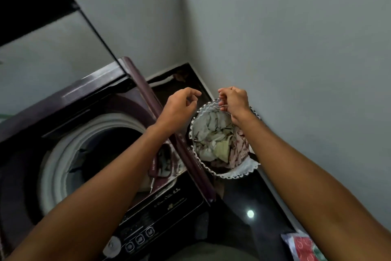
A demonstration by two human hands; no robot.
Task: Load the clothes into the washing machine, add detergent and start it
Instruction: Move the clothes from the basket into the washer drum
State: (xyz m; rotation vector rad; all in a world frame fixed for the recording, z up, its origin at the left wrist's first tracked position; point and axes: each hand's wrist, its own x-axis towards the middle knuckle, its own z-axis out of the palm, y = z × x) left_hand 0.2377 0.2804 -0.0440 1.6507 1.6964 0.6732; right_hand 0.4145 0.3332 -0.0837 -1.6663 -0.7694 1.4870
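Head view, looking down into a corner of grey walls (285, 38) over a dark glossy floor (239, 203) with one bright light reflection. One top-loading washer (175, 203), maroon, stands at left with its lid (53, 28) raised and its drum (101, 150) open; the control panel faces the viewer. One basket (239, 173) with a white zigzag-trimmed rim sits on the floor just beside the washer's right side, against the wall, and holds the crumpled clothes (220, 144), pale and striped. One red patterned packet (302, 247) lies at lower right. Two bare arms reach forward. Left hand (179, 108) hovers above the washer's right edge, fingers loosely curled, grasping nothing. Right hand (233, 101) is over the basket's far rim, fingers pinching something thin there; what exactly is unclear.
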